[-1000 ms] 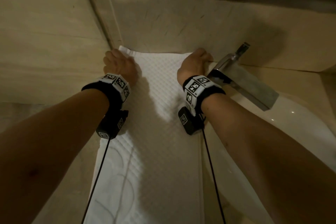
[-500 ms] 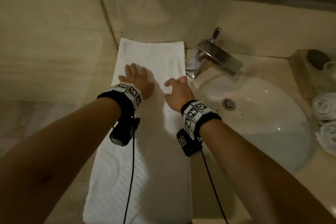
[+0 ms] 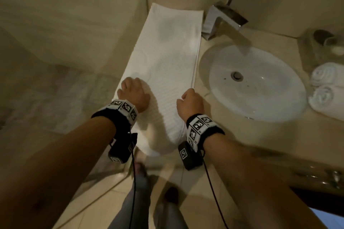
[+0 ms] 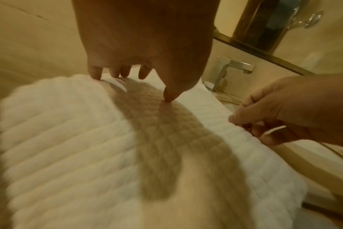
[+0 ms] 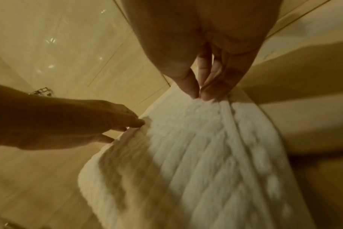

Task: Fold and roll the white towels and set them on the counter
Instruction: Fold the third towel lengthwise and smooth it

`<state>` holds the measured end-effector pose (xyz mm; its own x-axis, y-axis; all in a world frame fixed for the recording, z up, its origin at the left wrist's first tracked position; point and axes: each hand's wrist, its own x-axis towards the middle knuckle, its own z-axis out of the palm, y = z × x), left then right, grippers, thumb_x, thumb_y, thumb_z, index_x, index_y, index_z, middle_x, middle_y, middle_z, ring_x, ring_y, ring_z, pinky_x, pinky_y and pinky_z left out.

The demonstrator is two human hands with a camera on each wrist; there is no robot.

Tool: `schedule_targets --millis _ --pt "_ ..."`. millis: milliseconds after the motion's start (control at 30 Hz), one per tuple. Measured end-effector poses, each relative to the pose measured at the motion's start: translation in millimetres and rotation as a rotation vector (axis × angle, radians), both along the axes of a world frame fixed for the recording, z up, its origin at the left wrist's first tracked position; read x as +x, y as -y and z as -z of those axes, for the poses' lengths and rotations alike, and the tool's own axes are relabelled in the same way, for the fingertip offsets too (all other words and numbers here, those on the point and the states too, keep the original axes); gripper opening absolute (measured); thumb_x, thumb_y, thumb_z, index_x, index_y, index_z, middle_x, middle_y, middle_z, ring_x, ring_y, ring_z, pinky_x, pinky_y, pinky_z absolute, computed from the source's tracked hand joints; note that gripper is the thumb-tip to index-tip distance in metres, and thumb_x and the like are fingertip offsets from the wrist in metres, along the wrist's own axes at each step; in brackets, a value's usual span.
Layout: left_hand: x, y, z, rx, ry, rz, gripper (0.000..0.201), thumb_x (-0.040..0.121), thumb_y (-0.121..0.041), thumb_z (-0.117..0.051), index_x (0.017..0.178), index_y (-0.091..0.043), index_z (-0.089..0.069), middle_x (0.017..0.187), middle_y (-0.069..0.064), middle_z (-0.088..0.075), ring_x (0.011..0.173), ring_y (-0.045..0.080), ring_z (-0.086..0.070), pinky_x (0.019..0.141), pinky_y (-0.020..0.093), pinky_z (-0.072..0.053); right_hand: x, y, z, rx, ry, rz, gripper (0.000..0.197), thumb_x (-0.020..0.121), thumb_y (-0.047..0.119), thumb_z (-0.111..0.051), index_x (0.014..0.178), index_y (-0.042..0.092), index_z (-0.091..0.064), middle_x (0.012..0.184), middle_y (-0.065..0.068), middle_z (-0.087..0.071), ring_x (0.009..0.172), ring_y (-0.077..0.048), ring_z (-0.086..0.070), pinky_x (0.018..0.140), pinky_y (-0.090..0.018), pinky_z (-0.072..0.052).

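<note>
A long white towel [image 3: 167, 57] lies flat along the counter [image 3: 270, 145], left of the sink, and its near end hangs over the front edge. My left hand [image 3: 133, 93] sits at the towel's left edge near the front. Its fingertips [image 4: 96, 76] hold that edge and the thumb presses the towel [image 4: 88, 139] from above. My right hand [image 3: 189, 100] is at the right edge, where its thumb and fingers [image 5: 190, 91] pinch the towel [image 5: 206, 155]. Each wrist view also shows the other hand: the left hand [image 5: 127, 124] and the right hand [image 4: 254, 124].
A white oval sink [image 3: 260, 102] fills the counter to the right, with a chrome faucet [image 3: 223, 16] behind it. Two rolled white towels [image 3: 325, 85] lie at the far right beside a glass holder [image 3: 320, 42]. A tiled wall [image 3: 65, 15] borders the towel's left side.
Both hands have slid from the towel's far end back along its side edges to the near part. The flat fingers have curled onto the edges.
</note>
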<state>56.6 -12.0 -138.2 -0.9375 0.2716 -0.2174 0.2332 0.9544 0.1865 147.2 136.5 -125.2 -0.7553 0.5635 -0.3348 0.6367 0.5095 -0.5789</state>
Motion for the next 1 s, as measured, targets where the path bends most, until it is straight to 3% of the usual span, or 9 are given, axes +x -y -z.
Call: schedule_targets --millis 133,233,300,500,567,667,733,867,1000 --pt "14.2 32.9 11.1 0.11 -0.071 -0.184 0.052 0.09 -0.025 -0.05 0.13 0.006 -0.038 0.131 0.026 -0.041 0.119 0.041 -0.04 0.099 0.045 -0.034 31.4 22.1 6.3 -0.019 -0.012 0.192 0.032 0.094 0.024 -0.054 0.119 0.004 -0.052 0.122 -0.014 -0.058 0.107 -0.03 -0.058 0.088 -0.036 -0.05" --pt "14.9 54.8 18.9 0.312 0.019 -0.429 0.042 0.093 -0.014 -0.046 0.123 0.014 -0.043 0.126 0.031 -0.048 0.115 0.043 -0.047 0.094 0.041 -0.04 54.4 36.1 11.6 -0.003 -0.042 0.238 0.033 0.094 0.031 -0.058 0.117 0.009 -0.055 0.119 -0.009 -0.06 0.107 -0.027 -0.059 0.088 -0.034 -0.049" --pt "18.6 71.3 19.0 0.384 0.111 -0.505 0.039 0.096 -0.018 -0.042 0.119 0.013 -0.049 0.123 0.031 -0.054 0.112 0.042 -0.052 0.092 0.04 -0.044 60.3 44.5 12.7 -0.006 -0.05 0.241 0.036 0.092 0.034 -0.06 0.118 0.01 -0.057 0.12 -0.009 -0.062 0.107 -0.026 -0.059 0.087 -0.031 -0.048" --pt "33.0 96.8 10.5 0.33 0.193 -0.374 0.027 0.096 -0.012 -0.043 0.114 0.001 -0.058 0.12 0.021 -0.059 0.112 0.036 -0.055 0.087 0.035 -0.043 55.5 44.6 0.9 -0.116 0.08 0.344 0.052 0.085 0.038 -0.07 0.116 -0.003 -0.062 0.119 -0.016 -0.065 0.105 -0.031 -0.063 0.07 -0.026 -0.044" --pt "35.8 101.8 11.3 0.319 0.169 -0.355 0.027 0.095 -0.012 -0.044 0.112 0.0 -0.061 0.116 0.021 -0.062 0.109 0.036 -0.057 0.087 0.036 -0.044 54.7 47.0 1.6 -0.099 0.109 0.366 0.053 0.085 0.038 -0.07 0.116 -0.004 -0.061 0.119 -0.018 -0.064 0.105 -0.033 -0.062 0.07 -0.028 -0.046" --pt "38.8 102.6 13.9 0.357 0.155 -0.327 0.024 0.091 -0.009 -0.047 0.097 0.004 -0.066 0.099 0.023 -0.066 0.097 0.038 -0.062 0.076 0.036 -0.047 54.2 49.7 6.9 -0.05 0.097 0.405 0.054 0.085 0.035 -0.07 0.122 -0.002 -0.057 0.126 -0.017 -0.059 0.11 -0.033 -0.059 0.08 -0.032 -0.049" --pt "39.7 102.7 14.2 0.411 0.18 -0.353 0.018 0.085 -0.007 -0.051 0.085 0.004 -0.065 0.086 0.022 -0.066 0.088 0.036 -0.064 0.067 0.034 -0.044 55.6 50.0 7.2 -0.028 0.109 0.377 0.048 0.087 0.033 -0.068 0.12 -0.001 -0.06 0.124 -0.016 -0.062 0.11 -0.031 -0.06 0.074 -0.027 -0.044" --pt "43.1 102.5 11.2 0.5 0.265 -0.453 0.03 0.087 -0.014 -0.052 0.112 0.001 -0.053 0.105 0.017 -0.059 0.099 0.031 -0.057 0.075 0.032 -0.039 58.0 47.5 2.4 -0.061 0.118 0.351 0.036 0.089 0.029 -0.066 0.11 0.0 -0.069 0.114 -0.014 -0.068 0.103 -0.029 -0.064 0.067 -0.021 -0.039" --pt "42.1 100.2 11.5 0.53 0.285 -0.482 0.035 0.088 -0.013 -0.053 0.119 0.002 -0.046 0.118 0.02 -0.056 0.109 0.035 -0.054 0.08 0.034 -0.04 59.0 55.8 2.8 -0.008 0.061 0.345 0.032 0.093 0.027 -0.056 0.112 0.001 -0.065 0.117 -0.014 -0.065 0.105 -0.031 -0.061 0.075 -0.026 -0.043"
